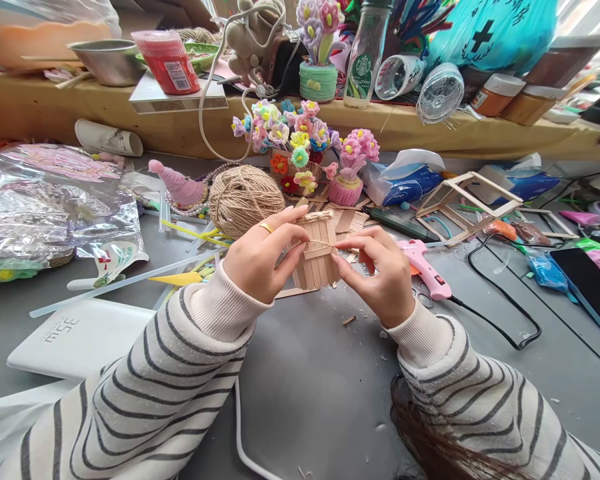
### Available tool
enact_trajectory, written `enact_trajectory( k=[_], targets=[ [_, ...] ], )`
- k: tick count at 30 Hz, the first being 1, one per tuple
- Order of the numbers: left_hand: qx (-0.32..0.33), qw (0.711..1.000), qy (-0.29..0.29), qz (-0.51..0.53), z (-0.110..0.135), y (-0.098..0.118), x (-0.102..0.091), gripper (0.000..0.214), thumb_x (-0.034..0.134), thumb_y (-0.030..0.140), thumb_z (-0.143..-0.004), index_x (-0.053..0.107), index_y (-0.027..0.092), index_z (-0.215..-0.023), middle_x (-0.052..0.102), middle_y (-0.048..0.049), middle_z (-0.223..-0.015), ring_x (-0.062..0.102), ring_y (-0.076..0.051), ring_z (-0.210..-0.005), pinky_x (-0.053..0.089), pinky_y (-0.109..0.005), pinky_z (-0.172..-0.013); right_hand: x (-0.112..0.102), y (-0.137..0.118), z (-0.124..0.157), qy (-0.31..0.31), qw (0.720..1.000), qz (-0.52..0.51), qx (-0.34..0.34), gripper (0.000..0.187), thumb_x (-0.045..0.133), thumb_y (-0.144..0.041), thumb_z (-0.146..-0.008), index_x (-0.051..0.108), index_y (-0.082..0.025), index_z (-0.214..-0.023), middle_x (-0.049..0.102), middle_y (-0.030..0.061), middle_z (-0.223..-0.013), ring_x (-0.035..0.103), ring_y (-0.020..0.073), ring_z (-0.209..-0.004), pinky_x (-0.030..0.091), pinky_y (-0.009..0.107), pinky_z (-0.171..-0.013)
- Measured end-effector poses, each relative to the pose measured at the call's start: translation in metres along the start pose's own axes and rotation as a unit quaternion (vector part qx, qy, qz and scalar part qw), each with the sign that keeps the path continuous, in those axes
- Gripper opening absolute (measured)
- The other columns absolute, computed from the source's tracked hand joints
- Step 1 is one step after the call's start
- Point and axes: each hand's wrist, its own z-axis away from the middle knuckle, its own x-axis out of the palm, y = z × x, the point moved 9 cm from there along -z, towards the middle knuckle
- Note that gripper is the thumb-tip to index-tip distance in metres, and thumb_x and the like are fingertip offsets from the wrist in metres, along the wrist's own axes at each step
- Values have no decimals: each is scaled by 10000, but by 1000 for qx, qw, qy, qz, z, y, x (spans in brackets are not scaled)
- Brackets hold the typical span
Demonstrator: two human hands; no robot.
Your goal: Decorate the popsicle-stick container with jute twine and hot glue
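A small panel of wooden craft sticks [314, 272] stands tilted between my two hands, with a twisted twine edging along its top. My left hand [260, 257], wearing a ring, has its fingers closed at the panel's upper left and pinches one end of a thin twine strand [323, 244]. The strand runs across the panel's front to my right hand [380, 270], whose thumb and forefinger are pinched on its other end near the panel's right edge. Just behind my left hand lies a big ball of jute twine [246, 199].
Right of my right hand lies a pink hot glue gun [427, 270] with a black cord. Stick frames [470, 207] and a phone [593, 283] are farther right. Pipe-cleaner flowers [300, 137] stand behind the panel. A white power bank [80, 337] lies left, near my sleeve.
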Motion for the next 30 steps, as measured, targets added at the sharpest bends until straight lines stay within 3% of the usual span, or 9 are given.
enact_trajectory(
  k=[30],
  targets=[
    [2,1000,2,1,0,1,-1,96,492,167,-833,586,164,-855,628,-123,-1166,599,-181,-1069,507,-305,-900,0,-2,0,-4,1000,0,-6,95,614,-175,-742,616,-146,-833,576,59,-774,453,103,-554,391,251,-465]
  ],
)
